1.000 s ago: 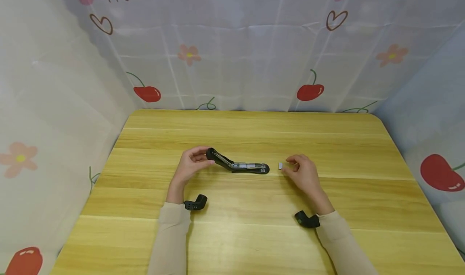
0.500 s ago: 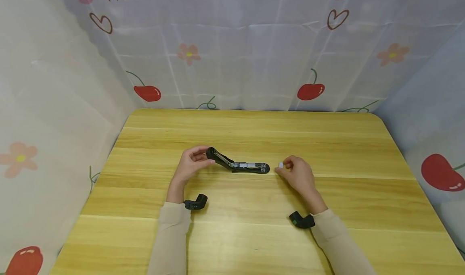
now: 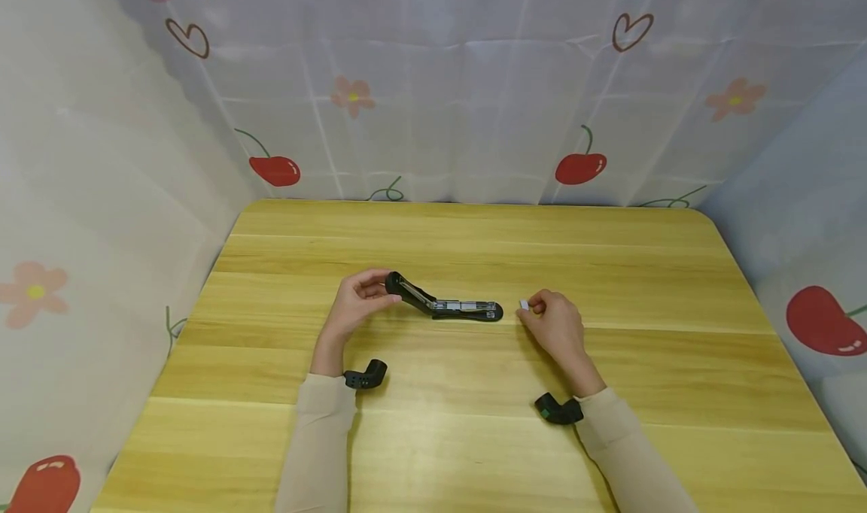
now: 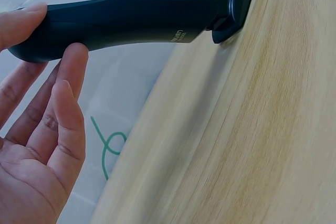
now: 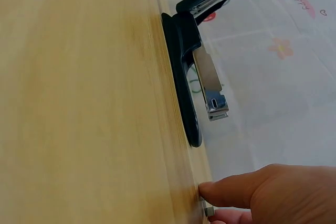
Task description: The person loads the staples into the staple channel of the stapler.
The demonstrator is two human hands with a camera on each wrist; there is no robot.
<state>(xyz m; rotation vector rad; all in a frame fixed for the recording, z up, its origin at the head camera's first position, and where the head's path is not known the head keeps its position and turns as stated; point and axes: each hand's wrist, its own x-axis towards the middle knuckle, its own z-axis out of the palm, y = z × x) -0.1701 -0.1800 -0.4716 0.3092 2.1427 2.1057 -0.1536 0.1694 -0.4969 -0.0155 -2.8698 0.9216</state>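
Note:
A black stapler (image 3: 467, 317) lies on the table with its top arm swung up to the left, baring the metal staple channel (image 5: 209, 72). My left hand (image 3: 355, 302) grips the raised end between thumb and fingertips, as the left wrist view shows on the stapler's smooth outer side (image 4: 131, 22). Just right of the stapler's front end, my right hand (image 3: 558, 325) pinches a small grey strip of staples (image 3: 524, 304) between thumb and fingers, close over the tabletop. Most of that strip (image 5: 209, 211) is hidden by the fingers in the right wrist view.
The wooden table (image 3: 433, 438) carries the stapler near its middle. Behind it hangs a pale curtain (image 3: 440, 122) printed with cherries, flowers and hearts. Black cameras sit on the left wrist (image 3: 366, 375) and right wrist (image 3: 558, 409).
My right hand has moved a little left towards the stapler and now pinches the staple strip, which shows less than before. The left hand and stapler hold still; the head view shifts slightly.

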